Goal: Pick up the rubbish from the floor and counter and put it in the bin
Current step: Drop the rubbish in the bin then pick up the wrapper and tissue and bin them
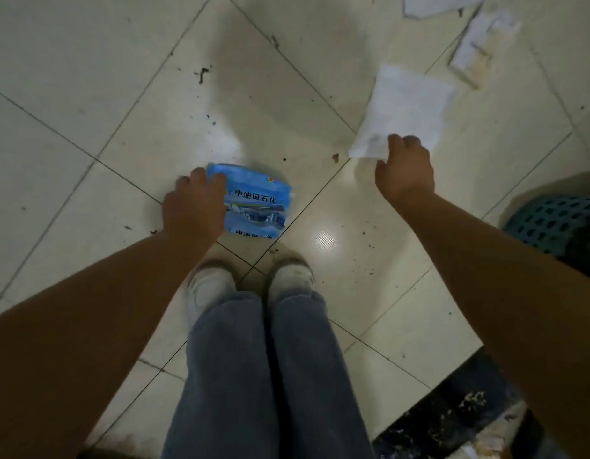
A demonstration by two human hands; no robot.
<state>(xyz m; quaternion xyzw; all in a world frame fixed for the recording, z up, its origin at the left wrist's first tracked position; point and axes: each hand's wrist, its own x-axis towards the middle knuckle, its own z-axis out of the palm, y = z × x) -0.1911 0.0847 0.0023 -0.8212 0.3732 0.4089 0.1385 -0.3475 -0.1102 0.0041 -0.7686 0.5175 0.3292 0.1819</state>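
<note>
Bare forearms over speckled white tile floor (88, 77), blue basket (558, 223) alongside.

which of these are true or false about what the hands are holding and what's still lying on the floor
1. The left hand is on a blue packet. True.
2. The right hand is empty. False: it has a grip on a white sheet of paper.
3. A blue perforated basket stands at the right edge. True.
4. All the rubbish is picked up. False: white paper scraps lie on the tiled floor farther off.
5. The person is barefoot. False: white shoes show below blue trousers.
</note>
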